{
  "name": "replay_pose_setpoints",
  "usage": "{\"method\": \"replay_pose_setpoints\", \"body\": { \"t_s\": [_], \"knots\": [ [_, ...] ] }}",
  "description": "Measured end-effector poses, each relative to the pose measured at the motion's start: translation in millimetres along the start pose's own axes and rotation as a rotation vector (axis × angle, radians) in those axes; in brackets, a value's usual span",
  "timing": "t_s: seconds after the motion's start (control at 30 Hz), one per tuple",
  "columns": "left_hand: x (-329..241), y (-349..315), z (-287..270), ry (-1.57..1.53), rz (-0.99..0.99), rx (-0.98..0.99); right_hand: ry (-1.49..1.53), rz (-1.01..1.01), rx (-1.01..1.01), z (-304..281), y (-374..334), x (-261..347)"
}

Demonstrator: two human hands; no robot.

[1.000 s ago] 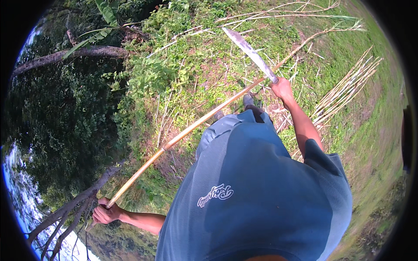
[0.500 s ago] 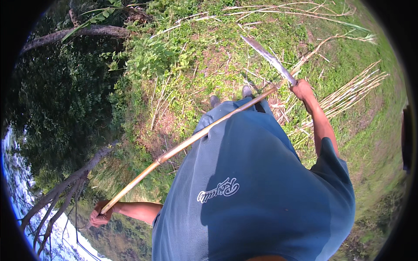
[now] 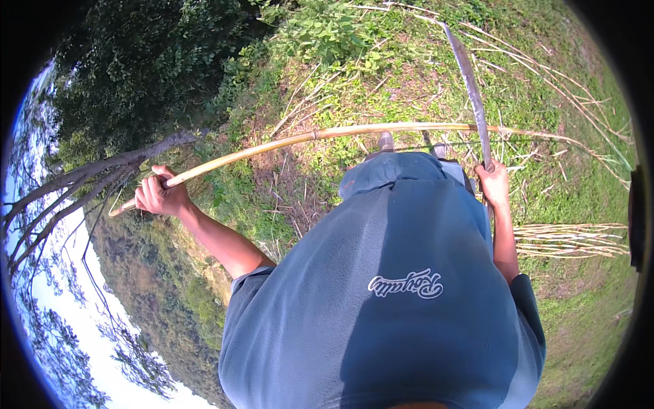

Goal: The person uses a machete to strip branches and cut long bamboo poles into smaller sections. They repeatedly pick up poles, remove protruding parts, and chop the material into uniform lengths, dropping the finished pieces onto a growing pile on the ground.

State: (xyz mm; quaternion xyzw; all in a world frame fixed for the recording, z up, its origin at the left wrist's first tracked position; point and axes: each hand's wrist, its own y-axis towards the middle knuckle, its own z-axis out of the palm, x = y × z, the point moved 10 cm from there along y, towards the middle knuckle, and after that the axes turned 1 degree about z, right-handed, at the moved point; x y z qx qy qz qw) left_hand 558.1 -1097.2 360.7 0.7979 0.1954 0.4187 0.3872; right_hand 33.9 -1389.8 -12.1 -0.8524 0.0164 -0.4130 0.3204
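A long yellow-brown cane (image 3: pixel 259 145) with a dark joint bends across the view in front of my legs. My left hand (image 3: pixel 162 194) is closed around it near its thick end, at the left. My right hand (image 3: pixel 494 183) is closed on the handle of a machete (image 3: pixel 467 80). The worn grey blade points away from me and crosses over the cane near its thinner part. That thin end runs out to the right, over the grass. Most of the machete's handle is hidden in my fist.
A bundle of cut canes (image 3: pixel 572 240) lies on the grass at the right. Loose long stalks (image 3: pixel 545 71) lie at the far right. Leafy plants (image 3: pixel 334 34) grow ahead, and bare tree branches (image 3: pixel 102 167) hang at the left beside a wooded slope (image 3: pixel 150 279).
My left hand has risen and moved forward with the cane, which has swung from a diagonal to nearly level. The machete has turned more upright, and my right hand has shifted right and closer.
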Motion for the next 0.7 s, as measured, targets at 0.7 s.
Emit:
{"method": "replay_pose_setpoints", "body": {
  "t_s": [0.7],
  "knots": [
    [25.8, -17.2, 19.3, -0.264, 0.035, 0.399, 1.330, 0.172, -0.306, -12.7, 115.1, -117.0]
  ]
}}
